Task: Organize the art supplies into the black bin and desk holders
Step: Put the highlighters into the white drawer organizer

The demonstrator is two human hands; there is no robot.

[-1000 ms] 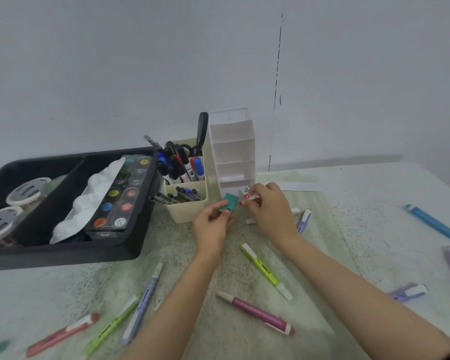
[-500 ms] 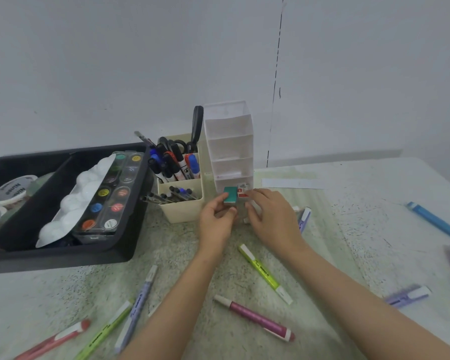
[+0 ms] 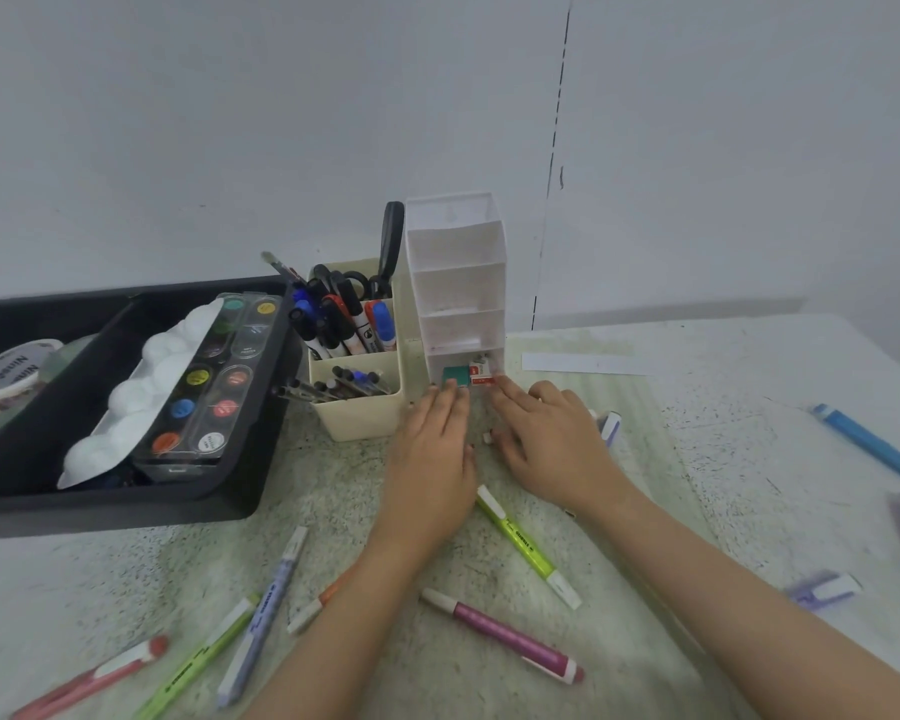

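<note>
The white tiered holder [image 3: 457, 283] stands at the back of the table, with a teal eraser [image 3: 455, 375] and a red-and-white eraser [image 3: 481, 374] in its bottom compartment. My left hand [image 3: 432, 459] lies flat, fingertips against the teal eraser. My right hand [image 3: 549, 441] rests beside it, index finger touching the red-and-white eraser. Neither hand grips anything. Left of the white holder is the beige holder [image 3: 357, 423], full of markers, pens and scissors. At far left the black bin [image 3: 126, 506] holds a paint set [image 3: 214, 376] and a white palette [image 3: 146, 387].
Loose highlighters lie on the table: yellow-green [image 3: 528, 545], magenta [image 3: 500, 636], lavender [image 3: 263, 615], green [image 3: 198, 662], red [image 3: 89, 678], orange [image 3: 318, 605], blue [image 3: 874, 444] at far right, purple [image 3: 822, 589]. A paper strip [image 3: 588, 363] lies behind my right hand.
Both hands carried the two erasers forward into the white holder's bottom compartment and let go of them. The fingers have opened out flat.
</note>
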